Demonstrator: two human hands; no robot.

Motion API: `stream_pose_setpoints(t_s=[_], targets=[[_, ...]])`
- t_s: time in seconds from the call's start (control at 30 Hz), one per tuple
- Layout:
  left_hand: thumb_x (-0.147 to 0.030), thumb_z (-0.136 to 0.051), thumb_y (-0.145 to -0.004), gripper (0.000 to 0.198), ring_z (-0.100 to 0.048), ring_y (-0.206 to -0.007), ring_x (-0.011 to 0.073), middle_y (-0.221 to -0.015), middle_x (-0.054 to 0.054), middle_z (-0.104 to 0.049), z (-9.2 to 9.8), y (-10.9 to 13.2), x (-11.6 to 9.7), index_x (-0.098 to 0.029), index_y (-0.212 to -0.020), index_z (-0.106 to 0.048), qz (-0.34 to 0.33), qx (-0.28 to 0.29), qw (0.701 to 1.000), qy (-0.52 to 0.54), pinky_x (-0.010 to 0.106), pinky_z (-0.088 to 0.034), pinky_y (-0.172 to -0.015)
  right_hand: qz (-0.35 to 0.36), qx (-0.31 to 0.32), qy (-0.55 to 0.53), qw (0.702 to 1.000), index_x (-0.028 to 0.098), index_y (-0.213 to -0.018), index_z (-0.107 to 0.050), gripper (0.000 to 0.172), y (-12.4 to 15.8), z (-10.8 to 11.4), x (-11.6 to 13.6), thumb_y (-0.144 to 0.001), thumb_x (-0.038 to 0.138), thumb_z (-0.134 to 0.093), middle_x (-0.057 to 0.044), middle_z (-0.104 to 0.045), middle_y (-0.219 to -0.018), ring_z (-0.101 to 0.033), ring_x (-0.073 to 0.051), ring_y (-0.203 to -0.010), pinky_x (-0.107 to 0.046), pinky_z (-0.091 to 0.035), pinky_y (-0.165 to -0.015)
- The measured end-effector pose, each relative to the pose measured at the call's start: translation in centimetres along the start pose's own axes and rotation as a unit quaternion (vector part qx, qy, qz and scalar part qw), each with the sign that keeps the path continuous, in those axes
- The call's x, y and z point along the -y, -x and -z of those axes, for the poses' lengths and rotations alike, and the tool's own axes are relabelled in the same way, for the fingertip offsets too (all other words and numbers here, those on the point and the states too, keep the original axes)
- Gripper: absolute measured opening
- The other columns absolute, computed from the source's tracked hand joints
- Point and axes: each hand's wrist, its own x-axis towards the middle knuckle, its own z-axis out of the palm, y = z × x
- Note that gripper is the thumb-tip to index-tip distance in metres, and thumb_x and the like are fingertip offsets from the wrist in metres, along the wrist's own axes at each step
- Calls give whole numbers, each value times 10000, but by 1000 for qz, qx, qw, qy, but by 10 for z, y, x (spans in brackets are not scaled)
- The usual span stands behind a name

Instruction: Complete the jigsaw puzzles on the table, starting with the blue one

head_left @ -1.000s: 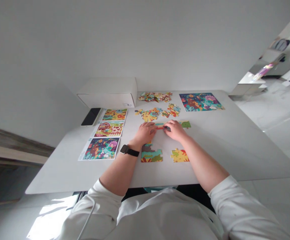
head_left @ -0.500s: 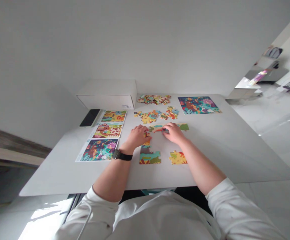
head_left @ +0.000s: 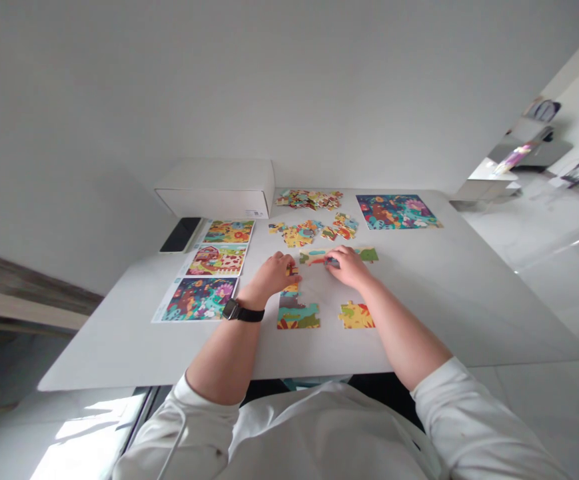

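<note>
My left hand [head_left: 272, 276] curls over a small jigsaw piece [head_left: 292, 270], its fingertips on the top of a loose column of joined pieces [head_left: 296, 313]. My right hand [head_left: 349, 265] rests on a long strip of joined pieces [head_left: 319, 257], with its fingers pinching a piece at the strip's middle. That part of the strip is hidden under my fingers. Below my right hand lies a yellow and red jigsaw section [head_left: 356, 315]. Farther off, beyond both hands, are scattered jigsaw pieces [head_left: 309, 231] and a heap of loose pieces [head_left: 309, 199]. A finished jigsaw [head_left: 396, 212] lies at the far right.
Several picture sheets [head_left: 216, 260] lie in a column on the left of the white table [head_left: 419, 313]. Beyond them are a black phone [head_left: 180, 235] and a white box [head_left: 216, 190]. A black watch [head_left: 242, 312] circles my left wrist.
My left hand has moved from the strip down and left to the column of pieces. My right hand stays on the strip, and the view has shifted slightly.
</note>
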Motion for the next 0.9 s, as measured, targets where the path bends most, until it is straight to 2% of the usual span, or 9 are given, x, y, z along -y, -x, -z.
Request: stream_pose_setpoints(t_s=[0.23, 0.33, 0.43, 0.5, 0.6, 0.7, 0.9], targets=[[-393, -838, -851, 289, -711, -983, 278, -1053, 95, -680, -4, -2, 2, -209, -1042, -725, 5, 3, 1000, -4, 375, -565, -910, 4, -2, -9, 1000, 250, -1151, -798, 228, 0, -1, -1, -932, 223, -739, -101, -725, -1225, -656, -281, -1202, -449, -510, -1111], [-403, -825, -856, 298, -717, -1003, 285, -1084, 100, -683, -5, -1, 1, -215, -1062, -720, 13, -1, 1000, -4, 381, -572, -913, 4, -30, -45, 999, 246, -1160, -792, 249, -1, 6, -1, -926, 206, -717, -102, -737, -1239, -673, -273, -1210, -448, -512, -1125], [-390, -752, -922, 262, -721, -1017, 271, -1163, 105, -686, -1, 0, 0, -230, -1124, -702, 29, -48, 998, 9, 378, -577, -915, -23, -106, -71, 992, 255, -1184, -779, 259, -4, 20, -1, -952, 230, -666, -94, -750, -1273, -681, -274, -1242, -458, -509, -1144], [-331, -643, -994, 181, -720, -1017, 257, -1163, 103, -699, 3, -1, 0, -234, -1141, -686, 39, -89, 995, 25, 374, -574, -905, -55, -128, -69, 988, 258, -1188, -776, 261, -9, 29, -2, -959, 248, -652, -87, -766, -1271, -697, -280, -1225, -463, -527, -1123], [-253, -497, -1056, 192, -717, -1026, 250, -1125, 105, -730, 10, -2, 0, -229, -1144, -665, 59, -138, 988, 46, 361, -560, -889, -89, -94, -44, 991, 247, -1187, -783, 263, -23, 40, -5, -945, 249, -681, -85, -791, -1241, -731, -277, -1161, -440, -559, -1072], [-269, -434, -1089, 240, -724, -1035, 260, -1125, 114, -756, 16, -2, -1, -222, -1173, -653, 88, -165, 981, 58, 354, -545, -875, -109, -54, -4, 993, 234, -1222, -784, 290, -48, 43, -11, -945, 236, -697, -92, -798, -1257, -742, -271, -1146, -417, -567, -1051], [-318, -366, -1121, 306, -740, -1005, 271, -1089, 111, -786, 18, -1, 2, -237, -1213, -646, 133, -190, 971, 63, 350, -528, -821, -149, 22, 109, 983, 241, -1255, -791, 338, -104, 33, -21, -920, 283, -761, -141, -783, -1303, -722, -333, -1205, -457, -554, -1044]])
